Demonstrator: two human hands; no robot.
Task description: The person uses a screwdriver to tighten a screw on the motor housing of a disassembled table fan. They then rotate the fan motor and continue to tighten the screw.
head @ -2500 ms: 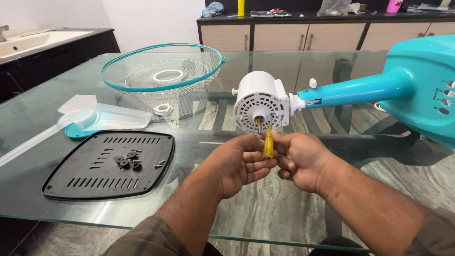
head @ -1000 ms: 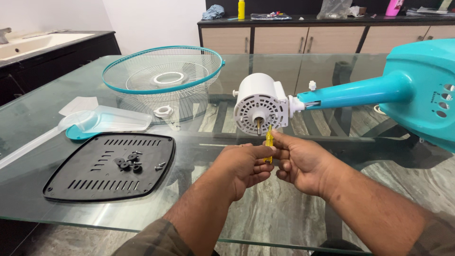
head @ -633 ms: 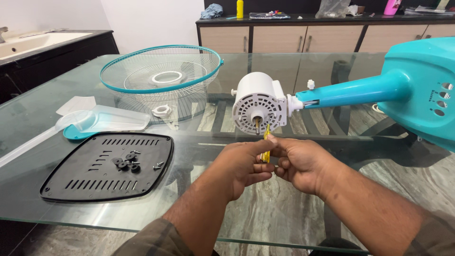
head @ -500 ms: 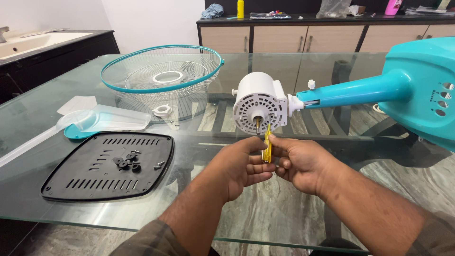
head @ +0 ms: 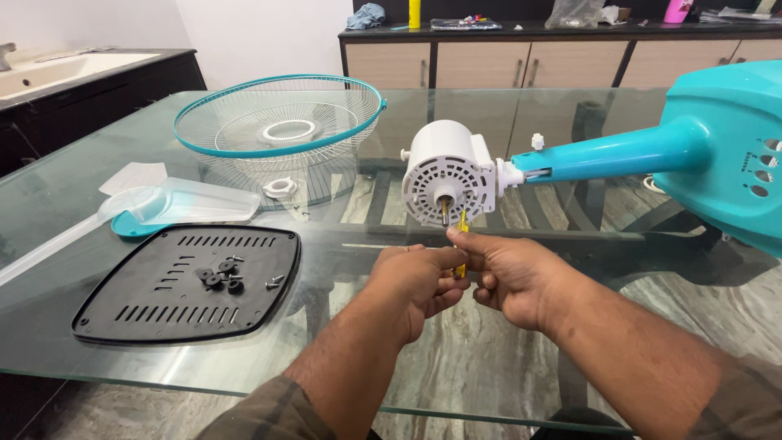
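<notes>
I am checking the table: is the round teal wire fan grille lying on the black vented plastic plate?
No, the grille lies on the glass table behind the plate.

Two bare hands, left hand (head: 415,281) and right hand (head: 509,277), no rings or watch seen, forearms uncovered, brownish-olive woven sleeves pushed back, at six and four o'clock.

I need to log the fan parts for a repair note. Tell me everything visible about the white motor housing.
The white motor housing looks like plastic, round, its slotted face turned toward the camera with a metal shaft at the centre. It lies sideways over the glass table, joined at its right to the teal stand. The left hand and right hand hold a yellow tool just below its face.
</notes>
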